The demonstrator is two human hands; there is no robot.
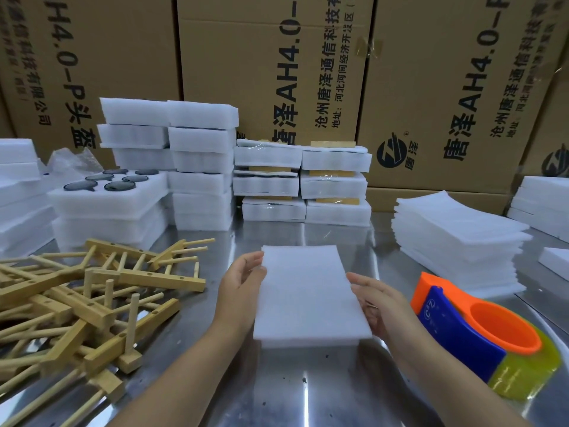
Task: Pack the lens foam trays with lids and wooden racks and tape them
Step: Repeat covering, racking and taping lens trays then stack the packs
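lid [308,291]: white foam sheet, flat over foam tray [311,344], edges held by my left hand [243,288], right hand [374,300]
wooden racks [77,306]: jumbled pile, to my left

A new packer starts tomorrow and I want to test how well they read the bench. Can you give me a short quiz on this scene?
1. True or false: the tape dispenser lies to the right of the lid.
2. Fill in: the racks are piled to the lid's ____.
3. The left hand and right hand both hold: A) a rack, B) the lid, C) the tape dispenser.
Key: 1 true; 2 left; 3 B.
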